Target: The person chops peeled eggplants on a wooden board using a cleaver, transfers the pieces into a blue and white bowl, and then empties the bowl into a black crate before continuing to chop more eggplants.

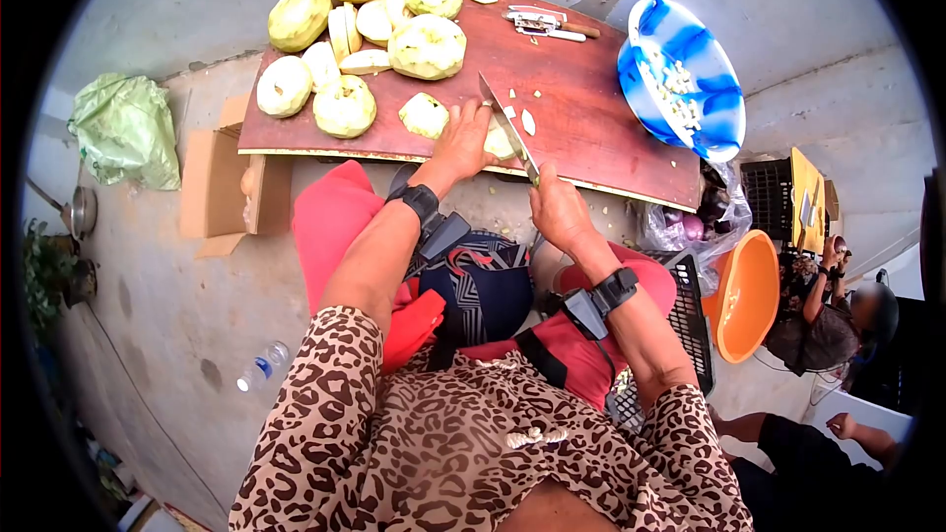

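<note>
My right hand (562, 209) is wrapped round the handle of a knife (506, 123), whose long blade slants up and away to the left over the red-brown board (591, 89). Close beside the blade, my left hand (461, 146) presses down on a cut piece of pale green vegetable (501, 142) at the board's near edge. Its fingers partly cover that piece. A peeled chunk (424, 115) lies just left of this hand. Small cut bits (528, 122) are scattered to the right of the blade.
Several peeled round vegetables (427, 46) crowd the board's left end. Peelers (547, 24) lie at the back. A blue-and-white basin (724, 89) with diced pieces stands at the right end. An orange tub (744, 296), a cardboard box (212, 182) and other people (818, 325) are around.
</note>
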A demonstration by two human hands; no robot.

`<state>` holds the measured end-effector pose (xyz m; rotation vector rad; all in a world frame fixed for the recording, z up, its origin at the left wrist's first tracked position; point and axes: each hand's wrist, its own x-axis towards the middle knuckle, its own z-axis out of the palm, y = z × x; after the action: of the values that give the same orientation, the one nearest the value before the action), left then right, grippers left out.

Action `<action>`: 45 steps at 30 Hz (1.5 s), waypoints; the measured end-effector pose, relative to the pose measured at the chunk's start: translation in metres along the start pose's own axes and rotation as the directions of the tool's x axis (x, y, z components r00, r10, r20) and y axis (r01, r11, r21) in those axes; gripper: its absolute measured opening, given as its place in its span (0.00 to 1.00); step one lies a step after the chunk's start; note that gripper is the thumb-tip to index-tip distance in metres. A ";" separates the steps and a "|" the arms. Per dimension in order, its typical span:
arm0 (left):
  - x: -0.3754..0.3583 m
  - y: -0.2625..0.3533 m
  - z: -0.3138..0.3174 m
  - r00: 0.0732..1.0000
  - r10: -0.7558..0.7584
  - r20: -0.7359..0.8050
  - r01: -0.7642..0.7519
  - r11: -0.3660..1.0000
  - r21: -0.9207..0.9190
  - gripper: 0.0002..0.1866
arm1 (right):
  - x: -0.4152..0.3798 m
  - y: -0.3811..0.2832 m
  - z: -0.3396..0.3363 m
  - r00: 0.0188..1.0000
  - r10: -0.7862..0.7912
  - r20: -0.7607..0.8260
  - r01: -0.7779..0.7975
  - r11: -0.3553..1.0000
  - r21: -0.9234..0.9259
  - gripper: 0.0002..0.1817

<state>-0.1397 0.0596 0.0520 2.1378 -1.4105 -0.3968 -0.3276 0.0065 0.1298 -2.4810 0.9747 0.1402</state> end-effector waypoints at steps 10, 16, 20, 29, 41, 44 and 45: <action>-0.001 0.003 -0.002 1.000 -0.021 0.017 0.021 1.000 0.008 0.43 | 0.013 -0.004 -0.003 0.997 -0.080 0.015 0.079 0.996 0.043 0.08; 0.000 0.004 -0.003 0.999 -0.037 0.028 0.037 0.999 0.005 0.42 | 0.029 0.005 0.033 0.999 -0.006 -0.047 0.008 1.000 0.030 0.09; 0.000 0.003 -0.001 1.000 -0.026 0.006 0.026 1.000 -0.010 0.41 | 0.038 0.013 0.037 0.992 -0.044 -0.118 0.055 0.994 0.090 0.11; -0.004 0.000 -0.004 1.000 -0.015 -0.025 0.014 0.998 -0.054 0.42 | 0.020 0.005 0.011 0.994 -0.066 -0.082 0.076 0.990 0.122 0.12; -0.006 -0.001 -0.001 0.999 -0.029 -0.037 0.028 0.999 -0.020 0.37 | 0.013 -0.005 0.005 0.997 -0.059 0.044 0.058 0.998 0.020 0.10; -0.006 0.001 -0.002 0.999 -0.038 -0.034 0.037 0.999 -0.031 0.36 | 0.017 -0.004 0.011 0.998 -0.044 0.037 0.044 0.999 0.009 0.10; -0.006 0.000 -0.002 0.999 -0.040 -0.033 0.039 0.999 -0.036 0.36 | 0.019 -0.004 0.016 0.999 -0.039 0.031 0.039 0.999 0.003 0.10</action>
<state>-0.1413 0.0655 0.0538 2.1368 -1.3353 -0.3956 -0.3100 0.0049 0.1120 -2.4864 0.9131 0.1646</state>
